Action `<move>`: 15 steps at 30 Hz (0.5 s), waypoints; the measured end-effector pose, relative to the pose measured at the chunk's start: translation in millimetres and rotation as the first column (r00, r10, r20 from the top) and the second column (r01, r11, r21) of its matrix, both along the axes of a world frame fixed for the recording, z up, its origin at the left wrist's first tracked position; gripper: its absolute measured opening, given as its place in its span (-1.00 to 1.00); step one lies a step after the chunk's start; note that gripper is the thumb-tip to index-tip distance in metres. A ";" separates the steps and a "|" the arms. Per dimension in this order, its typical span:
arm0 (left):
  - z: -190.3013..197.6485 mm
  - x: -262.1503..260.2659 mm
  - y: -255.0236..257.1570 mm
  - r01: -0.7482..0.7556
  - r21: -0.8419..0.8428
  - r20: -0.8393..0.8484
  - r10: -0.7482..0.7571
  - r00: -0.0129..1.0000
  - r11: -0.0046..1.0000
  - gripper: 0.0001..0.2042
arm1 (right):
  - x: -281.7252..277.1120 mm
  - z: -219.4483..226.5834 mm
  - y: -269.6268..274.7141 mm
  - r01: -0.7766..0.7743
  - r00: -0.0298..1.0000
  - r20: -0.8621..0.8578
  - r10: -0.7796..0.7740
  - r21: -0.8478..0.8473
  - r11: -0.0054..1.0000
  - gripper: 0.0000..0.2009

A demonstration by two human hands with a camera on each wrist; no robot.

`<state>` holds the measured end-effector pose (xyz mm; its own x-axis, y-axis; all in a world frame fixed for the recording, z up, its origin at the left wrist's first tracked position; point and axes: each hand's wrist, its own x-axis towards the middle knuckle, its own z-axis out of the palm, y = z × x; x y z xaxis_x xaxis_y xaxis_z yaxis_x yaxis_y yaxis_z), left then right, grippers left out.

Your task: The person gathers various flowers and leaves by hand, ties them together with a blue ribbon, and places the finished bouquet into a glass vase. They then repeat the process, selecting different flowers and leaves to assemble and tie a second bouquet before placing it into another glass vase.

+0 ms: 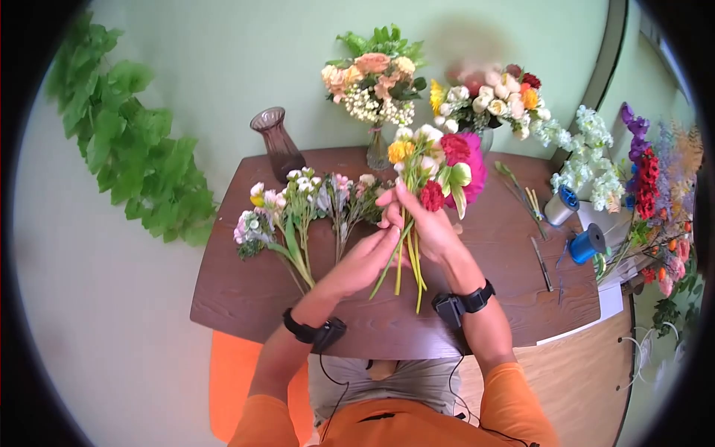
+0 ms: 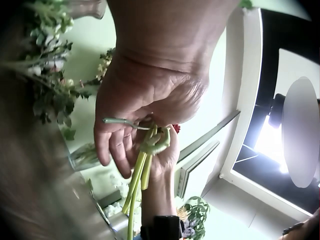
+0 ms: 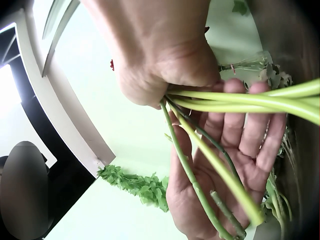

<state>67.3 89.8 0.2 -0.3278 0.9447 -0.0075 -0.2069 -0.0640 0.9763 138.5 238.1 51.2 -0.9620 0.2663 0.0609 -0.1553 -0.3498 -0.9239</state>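
My right hand grips a mixed bouquet just below its blooms, over the middle of the table. Among them are red carnations, a yellow flower, white blooms and a large magenta flower. Bare green and yellowish stems fan out below the grip, toward my body. Close on the left, my left hand lies under the stems. In the right wrist view its palm faces up with fingers extended, and several stems cross over it.
Loose flower bunches lie on the left of the brown table. Behind stand an empty purple glass vase and two filled vases. On the right are ribbon spools, a pen-like stick, cut stems and more flowers.
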 end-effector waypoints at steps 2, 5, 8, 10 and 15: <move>-6.0 6.0 13.1 0.011 0.039 0.040 -0.013 0.999 0.999 -0.53 | 2.1 -2.1 9.4 0.012 1.000 -0.009 -0.012 0.069 0.998 -0.55; 2.5 22.2 23.3 -0.018 0.094 0.146 0.004 0.989 0.995 -0.52 | -0.3 -7.8 19.2 0.011 0.999 -0.041 -0.002 0.208 0.978 -0.54; -3.3 24.2 26.8 -0.061 0.113 0.211 0.036 0.977 0.992 -0.55 | 10.2 8.5 21.5 -0.071 0.993 0.115 0.034 0.334 0.940 -0.52; -17.5 12.3 25.1 0.029 0.129 0.079 -0.040 0.996 0.991 -0.60 | 10.7 11.6 22.0 -0.096 0.985 0.171 0.032 0.381 0.919 -0.51; -23.7 18.9 24.8 -0.204 0.224 0.183 0.165 0.969 0.953 -0.83 | -7.5 -28.8 12.3 0.104 0.989 -0.130 -0.063 0.335 0.937 -0.71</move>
<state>86.3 114.5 -23.5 -0.5095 0.8483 0.1441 -0.3220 -0.3432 0.8823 131.0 250.4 22.4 -0.9180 0.2893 0.2712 -0.2832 0.0006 -0.9591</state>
